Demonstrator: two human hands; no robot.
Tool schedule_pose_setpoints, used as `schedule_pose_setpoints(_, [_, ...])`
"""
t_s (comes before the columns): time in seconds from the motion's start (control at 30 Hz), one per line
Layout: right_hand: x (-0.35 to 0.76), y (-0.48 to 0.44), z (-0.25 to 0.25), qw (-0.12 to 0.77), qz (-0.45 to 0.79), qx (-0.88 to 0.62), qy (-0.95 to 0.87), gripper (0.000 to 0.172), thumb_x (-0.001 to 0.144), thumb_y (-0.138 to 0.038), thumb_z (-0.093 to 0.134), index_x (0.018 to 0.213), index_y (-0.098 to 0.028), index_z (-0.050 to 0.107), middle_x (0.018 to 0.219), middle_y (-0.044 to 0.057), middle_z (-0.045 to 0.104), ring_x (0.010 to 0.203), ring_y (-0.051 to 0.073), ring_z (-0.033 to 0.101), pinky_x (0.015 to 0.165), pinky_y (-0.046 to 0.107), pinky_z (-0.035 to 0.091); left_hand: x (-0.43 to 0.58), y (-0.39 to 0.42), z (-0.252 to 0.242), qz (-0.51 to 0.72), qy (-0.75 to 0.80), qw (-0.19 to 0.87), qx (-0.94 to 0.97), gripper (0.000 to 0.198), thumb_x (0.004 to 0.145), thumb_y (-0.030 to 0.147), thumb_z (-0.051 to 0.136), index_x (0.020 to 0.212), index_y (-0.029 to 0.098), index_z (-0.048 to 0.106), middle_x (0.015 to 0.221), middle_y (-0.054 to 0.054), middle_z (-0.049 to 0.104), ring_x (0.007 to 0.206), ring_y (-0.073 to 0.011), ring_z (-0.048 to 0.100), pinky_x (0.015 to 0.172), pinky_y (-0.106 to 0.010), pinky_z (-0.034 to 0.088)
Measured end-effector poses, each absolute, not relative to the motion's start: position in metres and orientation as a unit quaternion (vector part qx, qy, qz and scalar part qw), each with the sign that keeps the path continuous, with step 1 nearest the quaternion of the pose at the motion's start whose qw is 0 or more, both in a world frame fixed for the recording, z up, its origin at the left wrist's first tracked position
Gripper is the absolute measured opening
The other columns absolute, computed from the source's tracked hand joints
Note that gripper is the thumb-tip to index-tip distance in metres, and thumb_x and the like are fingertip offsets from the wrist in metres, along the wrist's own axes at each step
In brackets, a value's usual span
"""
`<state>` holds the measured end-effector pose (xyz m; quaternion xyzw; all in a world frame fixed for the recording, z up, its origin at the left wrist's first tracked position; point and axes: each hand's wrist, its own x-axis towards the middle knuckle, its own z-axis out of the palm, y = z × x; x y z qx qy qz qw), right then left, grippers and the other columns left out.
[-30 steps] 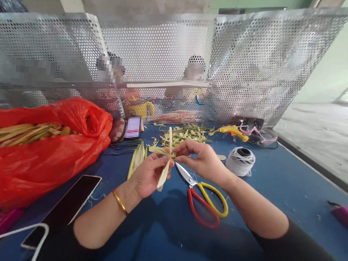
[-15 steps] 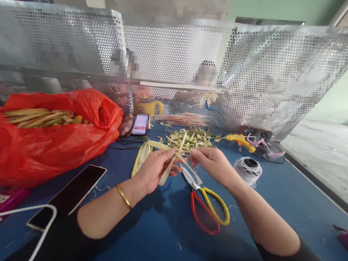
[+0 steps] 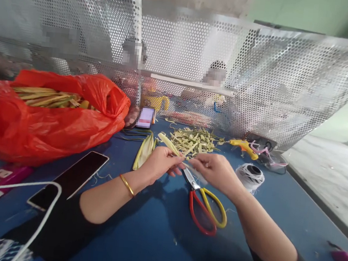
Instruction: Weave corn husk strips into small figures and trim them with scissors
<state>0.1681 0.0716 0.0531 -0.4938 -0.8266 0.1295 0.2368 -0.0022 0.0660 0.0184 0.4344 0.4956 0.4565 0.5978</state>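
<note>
My left hand (image 3: pixel 160 164) is closed in a pinch on pale green-yellow leaf strips (image 3: pixel 167 142), one of which sticks out up and to the left. Close beside it, my right hand (image 3: pixel 215 169) pinches an end of the same strips with thumb and fingers. The crossing of the strips lies between my fingertips and is partly hidden. Below the hands lie scissors (image 3: pixel 193 185) with one red and one yellow handle, blades pointing up-left. Wider folded leaves (image 3: pixel 143 151) rest left of my left hand. Behind the hands spreads a pile of leaf scraps (image 3: pixel 193 138).
A red plastic bag (image 3: pixel 69 130) with long leaf strips stands left, near a dark phone (image 3: pixel 71 178) and a purple power strip (image 3: pixel 2 186). Right are a white string spool (image 3: pixel 249 176), yellow glue gun (image 3: pixel 244 147) and pink-framed glasses (image 3: pixel 269 158). A perforated metal screen (image 3: pixel 182 45) rises behind.
The strips have turned between my hands: those that hung down and stood upright now show one long piece pointing up-left. My right hand has stayed close to the left. The view has shifted slightly.
</note>
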Motion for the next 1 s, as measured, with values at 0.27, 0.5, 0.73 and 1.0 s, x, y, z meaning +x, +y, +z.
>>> schedule_pose_setpoints(0.27, [0.154,0.063,0.046,0.354,0.141,-0.483,-0.789,0.022,0.075,-0.042,0.065,0.068,-0.021,0.064,0.059,-0.002,0.052,0.054,0.011,0.044,0.054,0.027,0.032,0.008,0.047,0.012,0.343,0.457,0.510,0.642,0.031,0.079,0.028,0.064,0.049,0.019,0.061,0.047,-0.002,0.063,0.036,-0.0104,0.055,0.040,-0.019,0.038])
schedule_pose_setpoints(0.5, [0.149,0.060,0.042,0.359,0.224,-0.487,-0.764,0.022,0.081,-0.033,0.056,0.063,-0.021,0.053,0.051,-0.004,0.048,0.049,0.010,0.040,0.050,0.025,0.028,0.005,0.052,0.007,0.322,0.512,0.477,0.638,0.029,0.080,0.033,0.058,0.055,0.020,0.066,0.043,-0.001,0.061,0.037,-0.0127,0.055,0.041,-0.020,0.036])
schedule_pose_setpoints(0.73, [0.148,0.046,0.045,0.313,0.053,-0.484,-0.815,0.009,0.085,-0.025,0.050,0.085,-0.023,0.060,0.071,0.001,0.068,0.061,0.016,0.058,0.059,0.026,0.037,0.001,0.060,0.021,0.413,0.492,0.643,0.417,0.021,0.076,0.022,0.054,0.059,0.015,0.063,0.053,-0.005,0.066,0.043,-0.0135,0.060,0.039,-0.019,0.037])
schedule_pose_setpoints(1.0, [0.142,0.049,0.030,0.360,-0.110,-0.418,-0.827,0.014,0.089,-0.018,0.048,0.081,-0.022,0.058,0.071,0.001,0.069,0.067,0.016,0.061,0.090,0.034,0.037,0.001,0.059,0.023,0.479,0.400,0.712,0.323,0.008,0.064,0.012,0.058,0.057,0.013,0.062,0.057,-0.004,0.065,0.054,-0.0137,0.062,0.058,-0.025,0.053])
